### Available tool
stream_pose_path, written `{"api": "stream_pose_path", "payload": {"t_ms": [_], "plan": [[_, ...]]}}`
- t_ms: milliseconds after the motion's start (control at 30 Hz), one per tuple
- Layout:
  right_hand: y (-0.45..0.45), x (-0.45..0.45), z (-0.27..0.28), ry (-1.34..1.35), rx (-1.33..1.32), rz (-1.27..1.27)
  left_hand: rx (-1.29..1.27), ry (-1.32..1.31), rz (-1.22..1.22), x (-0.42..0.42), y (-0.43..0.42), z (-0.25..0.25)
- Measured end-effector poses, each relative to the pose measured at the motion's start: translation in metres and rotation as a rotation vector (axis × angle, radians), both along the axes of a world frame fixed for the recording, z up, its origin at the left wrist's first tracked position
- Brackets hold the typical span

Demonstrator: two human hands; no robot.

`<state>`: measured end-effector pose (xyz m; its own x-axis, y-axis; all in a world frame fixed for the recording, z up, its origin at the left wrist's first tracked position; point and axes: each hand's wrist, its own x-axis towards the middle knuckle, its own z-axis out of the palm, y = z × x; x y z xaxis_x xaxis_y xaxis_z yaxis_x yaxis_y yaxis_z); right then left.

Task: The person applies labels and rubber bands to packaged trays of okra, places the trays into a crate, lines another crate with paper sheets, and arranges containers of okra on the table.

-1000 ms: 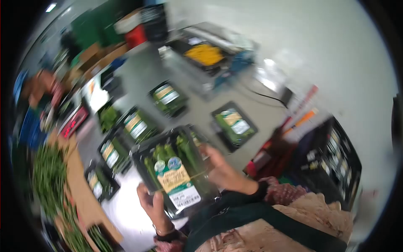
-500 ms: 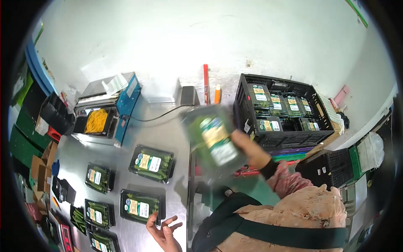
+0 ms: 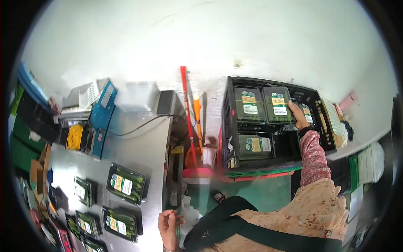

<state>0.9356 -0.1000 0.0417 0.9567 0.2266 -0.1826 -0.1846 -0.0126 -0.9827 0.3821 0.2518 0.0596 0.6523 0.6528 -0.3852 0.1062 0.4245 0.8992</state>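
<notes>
My right hand (image 3: 299, 115) grips the right edge of a clear-lidded pack of green vegetables (image 3: 277, 105) inside the black crate (image 3: 228, 126). This pack lies label up beside another labelled pack (image 3: 249, 105). A further pack (image 3: 255, 145) sits at the crate's near left, next to a dark gap. Low in the view, my left hand (image 3: 169, 229) hovers by the table's right edge, holding nothing, its fingers loosely curled and slightly apart. Nearest to it on the metal table (image 3: 145, 155) is a green vegetable pack (image 3: 120, 224), with another pack (image 3: 126, 184) behind.
Several more packs (image 3: 83, 191) stand at the table's left. A blue-sided machine (image 3: 103, 103) with yellow bands (image 3: 74, 137) and a dark box (image 3: 165, 102) are at the back. Red (image 3: 187, 109) and orange (image 3: 197, 111) handles lean between table and crate.
My right hand has carried the pack from above the table's edge rightward into the crate. My left hand has drawn away from the table pack, fingers more curled. The view has turned right.
</notes>
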Motion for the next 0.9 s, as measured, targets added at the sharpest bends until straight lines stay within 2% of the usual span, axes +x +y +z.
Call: {"api": "stream_pose_path", "payload": {"t_ms": [33, 133, 167, 200, 233, 267, 333, 367, 400, 433, 500, 533, 567, 600, 633, 667, 700, 733, 767, 800, 867, 900], "plan": [[0.005, 0.017, -0.012, -0.060, -0.097, 0.036, 0.002, 0.016, -0.020, 0.008, -0.003, 0.001], [-0.027, 0.070, -0.060, -0.577, -0.853, 0.093, 0.049, 0.066, 0.011, 0.009, -0.007, -0.013], [-0.042, 0.085, -0.068, -0.636, -0.996, 0.072, 0.080, 0.088, 0.019, 0.002, -0.007, -0.023], [-0.019, 0.064, -0.039, -0.528, -0.993, -0.003, 0.092, 0.072, 0.062, -0.004, -0.008, -0.031], [-0.035, 0.085, -0.064, -0.918, -1.098, -0.061, 0.106, 0.057, 0.099, -0.009, -0.009, -0.037], [-0.031, 0.095, -0.058, -0.681, -1.278, -0.103, 0.110, 0.087, 0.145, -0.015, -0.010, -0.041], [-0.017, 0.109, -0.045, -0.804, -1.199, -0.154, 0.115, 0.096, 0.229, -0.037, -0.006, -0.051], [0.022, 0.067, -0.010, -1.240, -1.155, -0.109, 0.119, 0.077, 0.261, -0.051, -0.002, -0.060], [0.034, 0.093, -0.014, -1.072, -1.008, -0.118, 0.120, 0.056, 0.272, -0.063, 0.003, -0.065], [0.060, 0.094, -0.015, -1.036, -0.993, -0.110, 0.128, 0.074, 0.351, -0.079, 0.009, -0.068], [0.148, 0.032, 0.003, -0.723, -0.640, 0.354, 0.188, 0.051, 0.643, -0.110, 0.021, -0.070], [0.209, -0.066, 0.022, -0.575, -0.095, 0.554, 0.188, 0.032, 0.743, -0.131, 0.028, -0.076], [0.258, -0.122, 0.023, -0.614, -0.130, 0.677, 0.184, 0.009, 0.837, -0.154, 0.034, -0.081], [0.297, -0.187, 0.027, -0.892, -0.174, 0.846, 0.158, 0.021, 0.913, -0.173, 0.040, -0.085], [0.333, -0.282, 0.061, -0.942, -0.355, 1.003, 0.132, 0.035, 0.989, -0.191, 0.046, -0.087], [0.363, -0.327, 0.046, -1.108, -0.274, 1.102, 0.155, 0.093, 1.031, -0.208, 0.054, -0.095], [0.389, -0.361, 0.009, -0.620, 0.058, 1.212, 0.175, 0.160, 1.042, -0.222, 0.060, -0.101], [0.419, -0.410, 0.019, -1.254, -0.242, 1.266, 0.167, 0.170, 1.036, -0.232, 0.069, -0.107], [0.436, -0.459, 0.013, -0.792, 0.005, 1.338, 0.160, 0.181, 1.027, -0.241, 0.078, -0.113], [0.458, -0.495, 0.006, -0.824, -0.046, 1.351, 0.158, 0.179, 1.003, -0.246, 0.086, -0.116], [0.497, -0.534, -0.045, -1.010, -0.158, 1.226, 0.163, 0.174, 0.952, -0.245, 0.107, -0.120], [0.509, -0.544, -0.069, -0.970, -0.277, 1.241, 0.160, 0.227, 0.874, -0.243, 0.118, -0.127]]}}
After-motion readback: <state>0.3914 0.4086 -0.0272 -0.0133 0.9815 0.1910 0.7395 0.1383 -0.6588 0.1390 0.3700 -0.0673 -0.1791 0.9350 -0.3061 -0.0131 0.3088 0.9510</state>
